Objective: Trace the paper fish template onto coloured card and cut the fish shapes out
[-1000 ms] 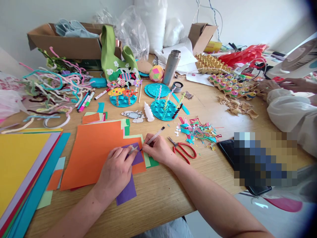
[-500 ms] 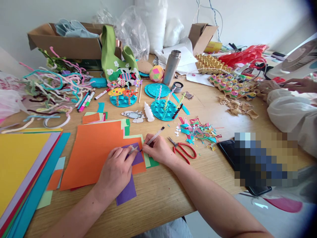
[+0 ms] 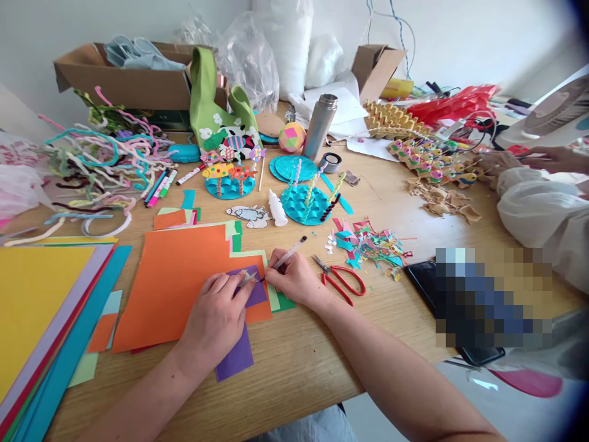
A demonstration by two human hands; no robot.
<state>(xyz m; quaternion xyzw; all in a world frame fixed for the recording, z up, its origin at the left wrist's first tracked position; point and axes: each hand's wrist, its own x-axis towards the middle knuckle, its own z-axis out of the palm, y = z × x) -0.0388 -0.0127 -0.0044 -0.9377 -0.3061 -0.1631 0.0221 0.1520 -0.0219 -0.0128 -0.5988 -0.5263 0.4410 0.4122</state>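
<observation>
Right fingers (image 3: 276, 279) closed round pen (image 3: 291, 250); left fingers (image 3: 239, 299), bent together, hold paper cutout (image 3: 248, 275). Probably light, easily creased; pin edges.

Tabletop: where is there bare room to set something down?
Bare wood: between right forearm and phone; between right forearm and lower purple paper; between turquoise discs and brown scraps. Crowded: the left, with fuzzy stems and coloured sheets.
</observation>
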